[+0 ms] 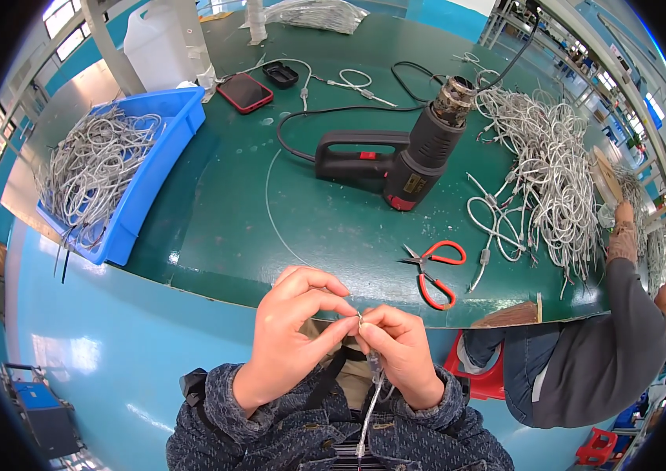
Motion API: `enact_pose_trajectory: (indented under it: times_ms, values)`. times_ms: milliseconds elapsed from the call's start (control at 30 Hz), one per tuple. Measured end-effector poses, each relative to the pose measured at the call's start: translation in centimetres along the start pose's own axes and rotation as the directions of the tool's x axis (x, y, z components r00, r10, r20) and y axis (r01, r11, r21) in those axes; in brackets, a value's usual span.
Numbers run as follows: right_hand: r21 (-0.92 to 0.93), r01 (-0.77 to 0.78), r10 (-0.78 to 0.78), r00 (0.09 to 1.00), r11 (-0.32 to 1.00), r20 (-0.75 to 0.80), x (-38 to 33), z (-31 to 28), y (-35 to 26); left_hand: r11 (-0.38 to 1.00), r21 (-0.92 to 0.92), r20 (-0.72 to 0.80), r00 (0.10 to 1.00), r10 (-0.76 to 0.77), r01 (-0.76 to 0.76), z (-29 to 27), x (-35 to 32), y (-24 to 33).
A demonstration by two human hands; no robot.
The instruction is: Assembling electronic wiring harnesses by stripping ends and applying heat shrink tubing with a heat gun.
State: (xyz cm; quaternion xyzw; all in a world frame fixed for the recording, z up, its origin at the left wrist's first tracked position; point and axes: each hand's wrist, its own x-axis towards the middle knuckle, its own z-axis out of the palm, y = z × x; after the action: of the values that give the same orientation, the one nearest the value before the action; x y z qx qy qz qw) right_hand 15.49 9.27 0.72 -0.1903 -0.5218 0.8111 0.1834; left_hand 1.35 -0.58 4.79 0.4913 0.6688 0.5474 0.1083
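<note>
Slim, glossy cable (368, 414) — in right hand (403, 355)

Ahead and left of the left hand (292, 334), a wide stretch of the glossy green surface (207, 212) gives a low path, crossed by a thin pale wire (270, 212) curving down towards that hand. Farther left, the blue rectangular plastic tray (162, 177) walls off the side. Straight ahead of the right hand (402, 353), an open strip leads up to the black pistol-shaped heat gun (419, 153), which blocks the way. Just ahead and right of that hand, spread metal snips with red handles (425, 263) narrow the passage; beyond them, heaped grey looped cables (549, 180) and a co-worker's dark grey sleeve (633, 306) obstruct the right.
</note>
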Motion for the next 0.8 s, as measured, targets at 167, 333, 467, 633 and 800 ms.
enact_pose_trajectory:
  times_ms: [167,333,467,633,800]
  values:
    - [-0.035,-0.007,0.006,1.000,0.999,-0.030,-0.1,0.3,-0.2,1.000,0.006,0.002,1.000,0.012,-0.012,0.1,0.0,-0.1]
    - [-0.143,0.028,-0.037,0.998,0.989,-0.058,-0.3,0.4,-0.4,0.993,0.062,0.017,0.994,0.104,-0.105,0.0,0.4,0.1]
    - [-0.185,-0.019,0.008,0.998,0.983,-0.064,-0.4,0.5,-0.4,0.969,0.134,0.003,0.978,0.209,-0.208,0.5,0.2,-0.3]
    - [0.034,-0.040,0.041,0.999,0.999,-0.034,-0.2,0.5,0.1,0.979,0.052,-0.042,0.979,0.200,-0.198,1.4,-0.3,-0.5]
    - [0.172,-0.048,0.046,0.999,0.984,0.016,0.0,0.7,0.1,0.997,-0.036,-0.067,0.995,0.068,-0.070,1.1,-0.3,-0.1]
